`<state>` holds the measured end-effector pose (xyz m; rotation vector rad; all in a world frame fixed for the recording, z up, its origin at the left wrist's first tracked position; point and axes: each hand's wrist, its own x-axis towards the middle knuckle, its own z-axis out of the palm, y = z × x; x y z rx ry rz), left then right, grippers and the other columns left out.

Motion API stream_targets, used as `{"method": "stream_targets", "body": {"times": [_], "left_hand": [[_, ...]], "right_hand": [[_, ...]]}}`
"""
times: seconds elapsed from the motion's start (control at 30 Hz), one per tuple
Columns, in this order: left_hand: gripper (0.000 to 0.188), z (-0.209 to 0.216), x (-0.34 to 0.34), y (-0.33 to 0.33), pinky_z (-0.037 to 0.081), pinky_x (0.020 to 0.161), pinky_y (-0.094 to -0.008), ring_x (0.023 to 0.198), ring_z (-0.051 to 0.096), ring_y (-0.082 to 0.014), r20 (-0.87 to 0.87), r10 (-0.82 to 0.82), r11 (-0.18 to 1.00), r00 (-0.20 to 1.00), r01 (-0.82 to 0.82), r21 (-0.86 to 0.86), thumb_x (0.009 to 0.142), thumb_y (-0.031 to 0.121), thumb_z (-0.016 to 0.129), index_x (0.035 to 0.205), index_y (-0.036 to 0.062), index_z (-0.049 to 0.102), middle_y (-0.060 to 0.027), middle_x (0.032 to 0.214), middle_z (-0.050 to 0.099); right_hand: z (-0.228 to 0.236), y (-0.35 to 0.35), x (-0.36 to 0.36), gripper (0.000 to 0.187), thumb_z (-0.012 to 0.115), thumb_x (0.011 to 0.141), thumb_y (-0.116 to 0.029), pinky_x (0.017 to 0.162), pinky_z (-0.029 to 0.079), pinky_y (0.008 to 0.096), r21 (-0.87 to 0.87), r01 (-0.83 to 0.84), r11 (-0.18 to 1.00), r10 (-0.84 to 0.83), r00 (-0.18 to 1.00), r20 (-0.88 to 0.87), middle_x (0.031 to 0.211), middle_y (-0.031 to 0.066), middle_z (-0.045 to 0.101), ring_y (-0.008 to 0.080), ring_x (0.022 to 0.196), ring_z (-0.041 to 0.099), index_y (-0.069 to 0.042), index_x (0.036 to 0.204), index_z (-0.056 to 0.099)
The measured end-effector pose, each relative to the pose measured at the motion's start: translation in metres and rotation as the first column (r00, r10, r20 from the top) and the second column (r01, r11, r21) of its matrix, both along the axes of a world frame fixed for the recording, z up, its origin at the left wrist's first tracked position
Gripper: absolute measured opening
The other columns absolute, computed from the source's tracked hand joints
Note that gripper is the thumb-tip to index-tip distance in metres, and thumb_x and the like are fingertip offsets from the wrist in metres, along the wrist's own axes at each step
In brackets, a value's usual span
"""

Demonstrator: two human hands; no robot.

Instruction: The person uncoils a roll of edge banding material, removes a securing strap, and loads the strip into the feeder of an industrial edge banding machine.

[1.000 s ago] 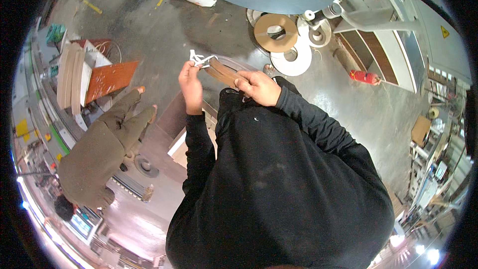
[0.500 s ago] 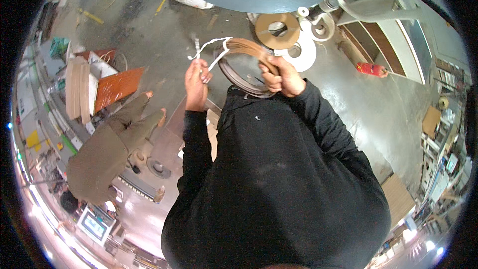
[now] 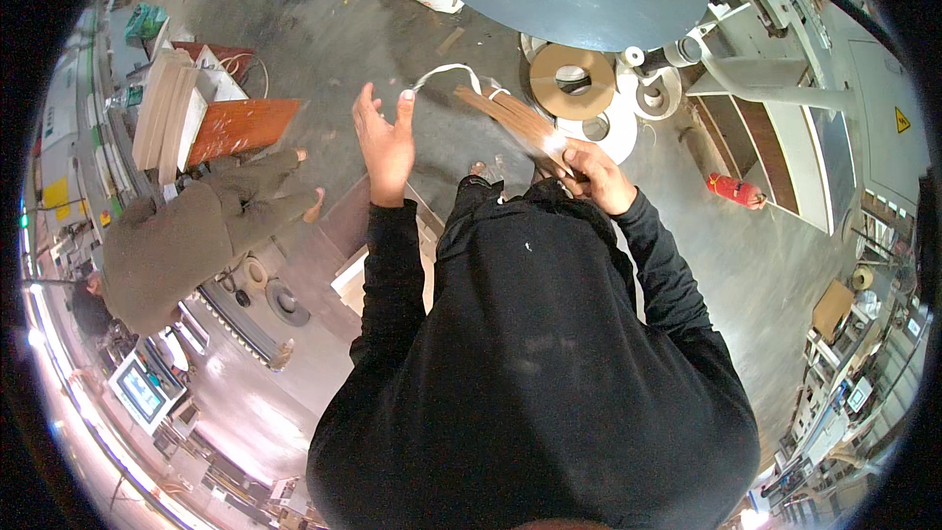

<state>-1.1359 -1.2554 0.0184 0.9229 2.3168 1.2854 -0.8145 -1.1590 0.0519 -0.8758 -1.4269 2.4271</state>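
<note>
A coil of brown edge banding (image 3: pixel 520 123) is gripped at its near end by my right hand (image 3: pixel 597 179), whose fingers close around it. The coil is seen nearly edge-on, tilted up to the left. A white strip (image 3: pixel 446 69) loops around its far end and arches left to the thumb tip of my left hand (image 3: pixel 385 147). That hand is raised and open, fingers and thumb apart. Whether the strip touches the thumb or passes behind it, I cannot tell.
Ahead hangs a round grey disc-shaped surface (image 3: pixel 579 0), with a brown roll (image 3: pixel 572 81) and white rolls below it. A red fire extinguisher (image 3: pixel 736 190) lies to the right near a cabinet. On the left, a person (image 3: pixel 177 245) bends near stacked boards (image 3: pixel 165 113).
My left hand has opened from its pinch on the white strip. The coil has turned from a face-on ring to nearly edge-on in my right hand. The view has shifted slightly.
</note>
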Motion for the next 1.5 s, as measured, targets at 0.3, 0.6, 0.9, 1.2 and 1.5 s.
{"method": "stream_targets", "body": {"times": [0.3, 0.6, 0.9, 1.2, 1.5], "left_hand": [[0.033, 0.023, 0.053, 0.011, 0.052, 0.101, -0.0408, 0.111, 0.072, -0.0257, -0.060, -0.407, 0.905, 0.912, 0.411, 0.110, 0.094, 0.018, 0.079, 0.123, 0.0050, 0.073, -0.0085, 0.113, 0.079], [0.020, -0.007, 0.043, 0.007, 0.053, 0.084, -0.0282, 0.089, 0.066, -0.0105, 0.166, -0.357, 0.903, 0.919, 0.295, 0.311, 0.088, -0.004, 0.068, 0.106, 0.0027, 0.069, -0.0042, 0.092, 0.072], [0.015, -0.025, -0.135, -0.046, 0.051, 0.062, -0.0263, 0.074, 0.062, -0.0141, 0.556, 0.394, 0.568, 0.732, -0.669, 0.478, 0.102, 0.005, 0.050, 0.110, 0.0021, 0.062, -0.0066, 0.093, 0.066], [0.020, -0.068, -0.174, -0.164, 0.049, 0.071, -0.0310, 0.070, 0.055, -0.0140, 0.809, 0.376, 0.485, 0.451, -0.840, 0.243, 0.105, 0.027, 0.058, 0.097, 0.0092, 0.060, 0.0000, 0.081, 0.060], [0.028, -0.113, -0.142, -0.232, 0.051, 0.066, -0.0293, 0.075, 0.059, -0.0117, 0.810, 0.321, 0.436, 0.491, -0.835, 0.334, 0.103, 0.018, 0.052, 0.119, 0.0000, 0.068, -0.0076, 0.107, 0.074]], "right_hand": [[0.028, -0.003, -0.011, 0.031, 0.057, 0.104, -0.033, 0.063, 0.049, 0.0499, 0.670, -0.350, 0.655, 0.108, 0.921, 0.374, 0.067, 0.0218, 0.058, 0.0410, 0.066, 0.063, -0.004, 0.101, 0.064], [0.036, -0.017, -0.017, 0.031, 0.061, 0.097, -0.036, 0.063, 0.052, 0.0562, 0.804, -0.481, 0.351, 0.040, 0.865, 0.500, 0.065, 0.0226, 0.062, 0.0465, 0.067, 0.065, -0.005, 0.102, 0.062], [0.015, -0.001, 0.025, 0.030, 0.057, 0.106, -0.034, 0.062, 0.050, 0.0422, 0.659, -0.204, 0.724, -0.084, 0.922, 0.379, 0.073, 0.0110, 0.064, 0.0297, 0.060, 0.061, -0.005, 0.104, 0.066], [0.025, 0.067, 0.063, 0.046, 0.057, 0.102, -0.057, 0.046, 0.023, 0.0268, 0.045, 0.457, 0.888, -0.452, 0.887, -0.100, 0.058, -0.0093, 0.031, 0.0061, 0.047, 0.027, -0.012, 0.103, 0.057], [0.046, 0.117, 0.041, 0.040, 0.049, 0.102, -0.052, 0.045, 0.024, 0.0272, 0.020, 0.446, 0.895, -0.438, 0.885, -0.159, 0.057, -0.0088, 0.030, 0.0074, 0.046, 0.025, -0.013, 0.099, 0.053]]}}
